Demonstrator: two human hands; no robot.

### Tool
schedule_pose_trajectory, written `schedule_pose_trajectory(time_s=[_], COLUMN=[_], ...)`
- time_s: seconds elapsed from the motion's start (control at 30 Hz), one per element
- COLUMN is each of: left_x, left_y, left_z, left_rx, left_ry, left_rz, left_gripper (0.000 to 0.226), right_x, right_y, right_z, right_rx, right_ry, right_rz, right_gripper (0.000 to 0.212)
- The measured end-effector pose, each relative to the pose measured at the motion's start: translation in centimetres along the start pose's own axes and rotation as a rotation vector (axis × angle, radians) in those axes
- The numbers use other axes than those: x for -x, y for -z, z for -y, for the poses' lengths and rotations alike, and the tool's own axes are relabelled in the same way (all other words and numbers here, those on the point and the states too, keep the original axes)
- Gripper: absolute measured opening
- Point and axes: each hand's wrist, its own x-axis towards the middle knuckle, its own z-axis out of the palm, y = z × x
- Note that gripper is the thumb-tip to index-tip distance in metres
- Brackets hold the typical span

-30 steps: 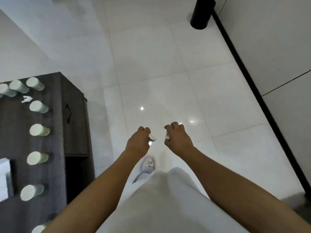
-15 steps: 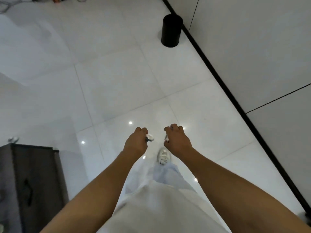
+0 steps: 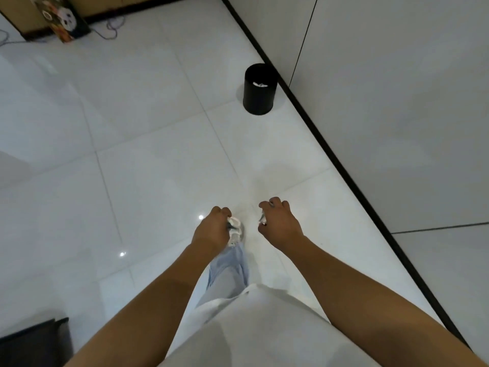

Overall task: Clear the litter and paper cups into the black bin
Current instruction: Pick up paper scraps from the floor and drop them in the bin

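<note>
Fingers of our left hand [image 3: 211,229] and right hand [image 3: 277,223] curled around small white litter scraps [image 3: 262,218], the round black plastic bin [image 3: 259,98] well ahead, so we judged releasing directly above its mouth best.

A glossy white tiled floor [image 3: 137,144] meets a pale wall [image 3: 397,102] along a black skirting [image 3: 330,152]. A dark cabinet corner [image 3: 37,340] shows bottom left. A printed bag [image 3: 63,19] and cables [image 3: 111,29] lie top left.
</note>
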Motion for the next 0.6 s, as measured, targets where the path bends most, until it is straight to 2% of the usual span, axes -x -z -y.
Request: schedule_pose_trajectory(time_s=[0.1,0.17,0.27,0.43,0.6], left_x=[-5.6,-12.2,-16.5,-25.7,-35.5], left_y=[3.5,6.9,10.1,14.6,17.9], left_z=[-1.1,-2.4,-4.1,-7.7,-12.1], left_rx=[-0.006,-0.019,-0.024,-0.028,-0.01], left_ry=[-0.008,-0.038,-0.075,-0.113,-0.07], left_rz=[0.001,0.017,-0.006,0.035,0.028], left_gripper=[0.023,0.022,0.024,0.021,0.022], right_x=[-5.8,-12.0,-16.4,-24.6,-33.7], right_y=[3.4,6.6,9.6,14.3,19.1], right_z=[0.2,-0.1,0.2,-1.4,-5.3], right_rx=[-0.009,-0.04,-0.042,-0.042,-0.017], right_ry=[-0.011,-0.052,-0.031,-0.056,-0.043], right_rz=[-0.027,-0.051,-0.082,-0.052,-0.011], right_gripper=[0.044,0.044,0.046,0.044,0.047])
